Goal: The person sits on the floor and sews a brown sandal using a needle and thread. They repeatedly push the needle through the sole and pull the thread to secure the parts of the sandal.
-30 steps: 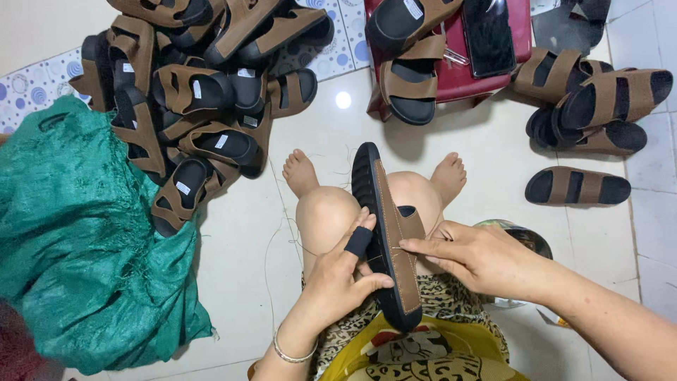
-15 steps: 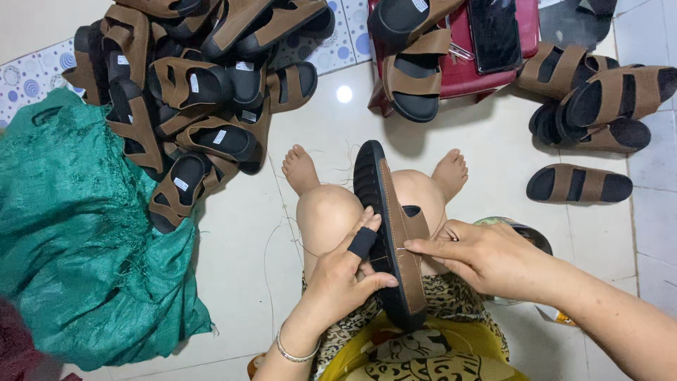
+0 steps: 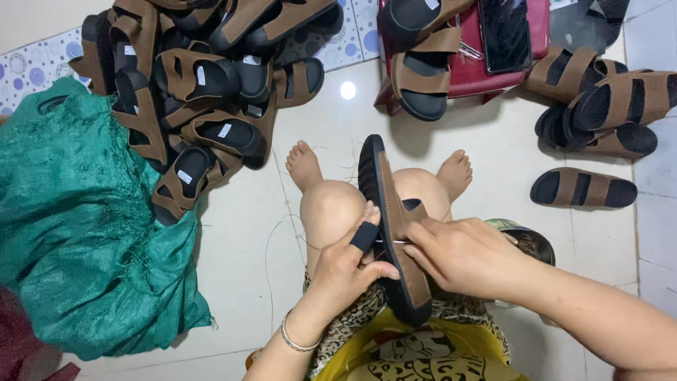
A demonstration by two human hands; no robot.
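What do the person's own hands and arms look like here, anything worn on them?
Both arms are bare, with no sleeves in view. The left hand has a black band wrapped around its index finger and a thin silver bracelet at the wrist. The right hand shows no ring, band or bracelet.

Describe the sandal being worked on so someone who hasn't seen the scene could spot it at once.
Start at the person's bare knees in the middle of the pale tiled floor. One brown-strapped, black-soled sandal stands on its edge between them, steadied by the left hand, whose forefinger wears a black sleeve, with the right hand at its strap. All other sandals lie on the floor, in the pile, or on the red stool.
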